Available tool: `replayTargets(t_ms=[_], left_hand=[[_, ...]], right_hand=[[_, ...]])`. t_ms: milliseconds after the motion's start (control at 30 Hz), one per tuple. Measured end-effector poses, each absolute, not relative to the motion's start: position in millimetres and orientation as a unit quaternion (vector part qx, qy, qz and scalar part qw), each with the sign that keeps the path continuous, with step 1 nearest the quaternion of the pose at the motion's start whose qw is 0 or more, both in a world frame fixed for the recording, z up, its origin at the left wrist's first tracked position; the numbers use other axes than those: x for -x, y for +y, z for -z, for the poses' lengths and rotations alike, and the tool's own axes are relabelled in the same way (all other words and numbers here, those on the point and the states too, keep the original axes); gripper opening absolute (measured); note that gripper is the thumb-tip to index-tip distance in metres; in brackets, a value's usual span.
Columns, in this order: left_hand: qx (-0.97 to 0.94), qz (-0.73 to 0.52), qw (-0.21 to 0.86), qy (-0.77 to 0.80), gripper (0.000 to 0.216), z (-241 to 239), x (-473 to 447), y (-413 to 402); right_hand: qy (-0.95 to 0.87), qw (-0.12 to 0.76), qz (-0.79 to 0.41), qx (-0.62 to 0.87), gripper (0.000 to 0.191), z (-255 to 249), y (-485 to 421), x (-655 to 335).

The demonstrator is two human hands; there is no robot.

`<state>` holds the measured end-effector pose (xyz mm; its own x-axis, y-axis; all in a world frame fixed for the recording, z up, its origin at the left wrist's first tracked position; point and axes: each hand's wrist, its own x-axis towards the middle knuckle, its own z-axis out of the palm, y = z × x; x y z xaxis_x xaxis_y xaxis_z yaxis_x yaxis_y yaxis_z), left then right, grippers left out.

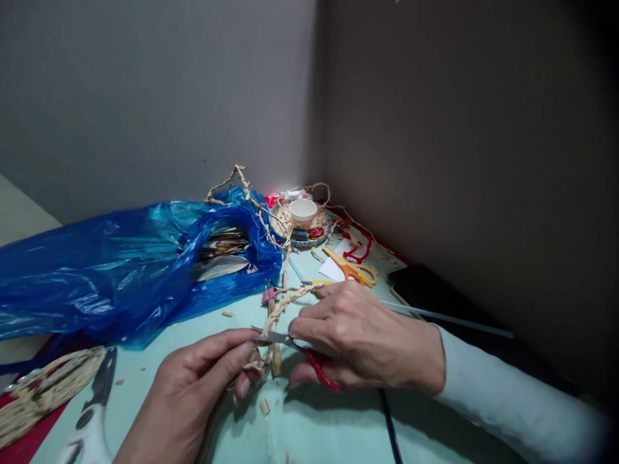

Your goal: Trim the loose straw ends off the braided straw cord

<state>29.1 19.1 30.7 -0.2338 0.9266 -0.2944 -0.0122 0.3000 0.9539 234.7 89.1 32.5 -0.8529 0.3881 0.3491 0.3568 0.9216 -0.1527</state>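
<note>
My right hand is closed round a small pair of scissors with red handles. Their blades lie across a braided cord of dried plant fibre, close to the fingertips of my left hand. That left hand pinches the cord's lower end, where loose strands show. One part of the braid runs right, under the fingers of my right hand; another runs up and back. A pink binder clip sits beside the braid, above the blades. Whether the blades are fully closed is hard to see.
A blue plastic bag of dried leaves lies at left. White-handled scissors and a woven piece are front left. Behind stand a basket with a cup, orange scissors and a dark device near the wall.
</note>
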Motion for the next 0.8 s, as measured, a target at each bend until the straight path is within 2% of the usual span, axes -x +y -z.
replayTargets(t_ms=[367, 567, 667, 800], left_hand=[[-0.358, -0.474, 0.513, 0.62, 0.032, -29, -28, 21], [-0.321, -0.498, 0.593, 0.545, 0.031, -32, -32, 18], [-0.269, -0.506, 0.634, 0.52, 0.033, -35, -36, 17], [-0.287, -0.5, 0.623, 0.528, 0.031, -36, -37, 18]], right_hand=[[-0.955, 0.197, -0.077, 0.208, 0.028, -27, 89, -236], [-0.916, 0.316, -0.154, 0.194, 0.033, -21, 91, -232], [-0.906, 0.34, -0.166, 0.191, 0.033, -20, 91, -230], [-0.877, 0.412, -0.174, 0.174, 0.014, -26, 85, -228]])
